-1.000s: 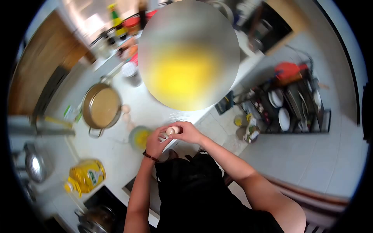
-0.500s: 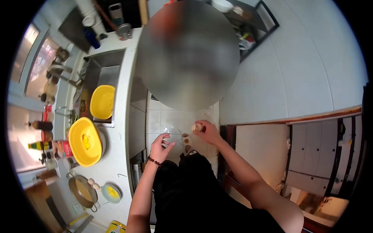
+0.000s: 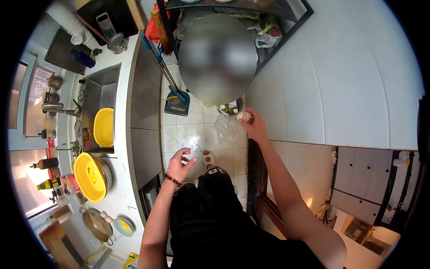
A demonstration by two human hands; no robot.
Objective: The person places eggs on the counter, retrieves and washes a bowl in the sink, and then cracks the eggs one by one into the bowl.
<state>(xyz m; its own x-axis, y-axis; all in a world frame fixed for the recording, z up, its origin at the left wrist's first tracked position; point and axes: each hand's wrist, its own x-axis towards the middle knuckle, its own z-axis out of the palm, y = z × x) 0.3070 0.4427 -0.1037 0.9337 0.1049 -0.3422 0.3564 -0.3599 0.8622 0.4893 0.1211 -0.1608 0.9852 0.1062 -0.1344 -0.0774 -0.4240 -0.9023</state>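
My right hand (image 3: 256, 125) is stretched forward over the floor, its fingers closed around eggshell (image 3: 244, 117). It is close to a bin (image 3: 233, 107) with scraps in it and a clear plastic bag (image 3: 225, 129) beside it. Nothing is in my left hand (image 3: 180, 165), whose fingers are spread above the floor tiles. On the counter at the lower left, a small bowl (image 3: 123, 227) holds yellow egg. Two eggs (image 3: 106, 216) lie between that bowl and a metal pot (image 3: 97, 224).
Yellow basins stand on the counter (image 3: 91, 177) and in the sink (image 3: 104, 127). A blue dustpan (image 3: 177, 104) is on the floor ahead. A black rack (image 3: 286, 49) stands at the wall, and a blurred disc covers the upper middle.
My hands have turned away from the counter and come apart. My right hand has moved forward with the eggshell to near the bin; my left hand has let go and opened.
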